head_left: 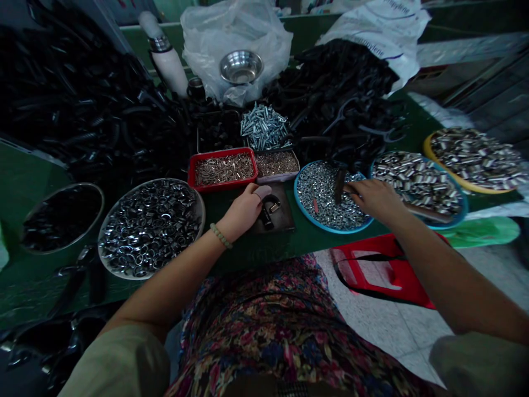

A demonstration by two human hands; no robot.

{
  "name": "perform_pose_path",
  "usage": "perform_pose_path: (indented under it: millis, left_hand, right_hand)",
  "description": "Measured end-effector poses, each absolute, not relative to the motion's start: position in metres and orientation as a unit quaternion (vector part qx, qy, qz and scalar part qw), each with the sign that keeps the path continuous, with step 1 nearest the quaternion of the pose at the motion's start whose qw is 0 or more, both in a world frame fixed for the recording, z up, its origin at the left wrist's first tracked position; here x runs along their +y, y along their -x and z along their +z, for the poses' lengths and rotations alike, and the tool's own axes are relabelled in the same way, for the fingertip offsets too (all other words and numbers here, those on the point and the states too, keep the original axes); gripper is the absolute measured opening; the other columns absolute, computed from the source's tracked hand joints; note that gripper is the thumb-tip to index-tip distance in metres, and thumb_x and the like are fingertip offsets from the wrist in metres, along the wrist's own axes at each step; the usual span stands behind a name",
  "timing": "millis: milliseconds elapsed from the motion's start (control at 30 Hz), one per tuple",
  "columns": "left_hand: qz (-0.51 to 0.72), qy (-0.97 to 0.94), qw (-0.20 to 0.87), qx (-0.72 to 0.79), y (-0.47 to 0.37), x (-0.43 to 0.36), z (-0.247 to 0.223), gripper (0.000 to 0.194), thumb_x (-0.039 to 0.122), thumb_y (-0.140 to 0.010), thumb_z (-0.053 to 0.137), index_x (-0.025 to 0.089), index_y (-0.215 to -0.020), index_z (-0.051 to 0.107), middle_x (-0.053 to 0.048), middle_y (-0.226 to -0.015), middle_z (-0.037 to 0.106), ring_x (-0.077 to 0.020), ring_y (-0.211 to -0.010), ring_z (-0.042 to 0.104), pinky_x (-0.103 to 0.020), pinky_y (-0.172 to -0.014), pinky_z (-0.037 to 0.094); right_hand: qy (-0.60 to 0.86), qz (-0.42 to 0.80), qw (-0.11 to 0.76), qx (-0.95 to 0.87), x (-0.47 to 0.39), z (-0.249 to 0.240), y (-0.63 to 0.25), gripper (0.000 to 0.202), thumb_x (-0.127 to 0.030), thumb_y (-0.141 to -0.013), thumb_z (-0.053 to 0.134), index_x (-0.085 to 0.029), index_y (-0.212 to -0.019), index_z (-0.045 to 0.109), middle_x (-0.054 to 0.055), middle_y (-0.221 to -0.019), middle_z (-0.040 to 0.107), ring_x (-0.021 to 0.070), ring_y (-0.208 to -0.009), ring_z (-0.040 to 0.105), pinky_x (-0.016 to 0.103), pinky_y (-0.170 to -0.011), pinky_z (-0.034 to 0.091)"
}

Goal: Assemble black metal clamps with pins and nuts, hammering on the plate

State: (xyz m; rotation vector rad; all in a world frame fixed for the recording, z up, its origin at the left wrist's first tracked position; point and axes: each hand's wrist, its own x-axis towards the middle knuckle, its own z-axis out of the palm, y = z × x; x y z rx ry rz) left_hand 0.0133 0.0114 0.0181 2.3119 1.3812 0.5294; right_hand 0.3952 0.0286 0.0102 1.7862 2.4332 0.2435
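My left hand (247, 208), with a pale cover on one fingertip, is closed on a black curved part (268, 219). That part rests on a small dark metal plate (285, 207), and a short shiny metal sleeve (274, 207) shows at it. My right hand (378, 201) grips a hammer (427, 213) by its handle. The hammer's dark head (340, 186) is over a blue-rimmed round tray (296, 196) of small silvery pieces, right of the plate. A small red piece (315, 205) lies among them.
Behind the plate are a red tray (202, 188) of small pins, a pale tray (278, 177) and a pile of screws (265, 127). Bowls of metal rings (151, 229) and sleeves (417, 182) flank it. Black parts (70, 99) are heaped behind, beside a bottle (169, 66) and steel bowl (241, 67).
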Motion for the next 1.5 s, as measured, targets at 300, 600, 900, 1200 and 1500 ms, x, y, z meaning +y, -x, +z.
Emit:
perform_pose_path:
  millis: [300,600,900,1200,1500]
  left_hand:
    - [0.178,-0.864,0.119,0.456,0.005,-0.007,-0.002,0.028,0.026,-0.090,0.050,0.021,-0.115,0.062,-0.008,-0.128,0.056,-0.0234,-0.120,0.048,-0.041,-0.108,0.035]
    - [0.191,-0.841,0.137,0.487,0.015,-0.015,-0.010,0.038,0.026,-0.085,0.060,0.030,-0.123,0.057,-0.006,-0.138,0.050,-0.0237,-0.129,0.043,-0.051,-0.115,0.016]
    - [0.265,-0.809,0.151,0.502,0.018,-0.012,-0.009,0.067,0.026,-0.075,0.070,0.020,-0.134,0.038,-0.013,-0.138,0.044,-0.0279,-0.130,0.040,-0.047,-0.111,0.030]
    - [0.163,-0.823,0.212,0.501,0.001,-0.025,0.013,0.041,0.017,-0.092,0.041,0.016,-0.133,0.047,-0.012,-0.115,0.060,-0.0229,-0.107,0.053,-0.037,-0.096,0.041]
    - [0.065,-0.774,0.245,0.580,0.011,-0.008,0.022,0.028,0.029,-0.093,0.043,0.014,-0.094,0.065,-0.012,-0.095,0.069,-0.0220,-0.087,0.064,-0.032,-0.081,0.046]
  right_hand:
    - [-0.584,-0.111,-0.068,0.802,-0.016,0.041,-0.274,0.033,-0.029,-0.094,0.035,-0.020,-0.122,0.050,0.013,-0.109,0.066,0.0255,-0.085,0.066,0.035,-0.069,0.049]
    - [-0.556,-0.121,-0.054,0.820,-0.014,0.048,-0.221,0.028,-0.027,-0.096,0.035,-0.021,-0.116,0.053,0.012,-0.111,0.065,0.0249,-0.089,0.066,0.035,-0.071,0.049]
    - [-0.542,-0.121,-0.032,0.831,-0.013,0.051,-0.202,0.033,-0.034,-0.097,0.032,-0.022,-0.119,0.054,0.011,-0.110,0.065,0.0240,-0.086,0.065,0.037,-0.074,0.048]
    - [-0.717,0.116,0.001,0.687,-0.003,0.017,-0.328,0.037,-0.036,-0.094,0.040,-0.014,-0.119,0.056,0.017,-0.108,0.062,0.0299,-0.089,0.060,0.036,-0.065,0.042]
    - [-0.531,0.064,0.009,0.845,0.112,0.032,-0.231,0.030,-0.032,-0.092,0.047,-0.016,-0.108,0.067,0.013,-0.106,0.065,0.0264,-0.101,0.053,0.034,-0.078,0.038]
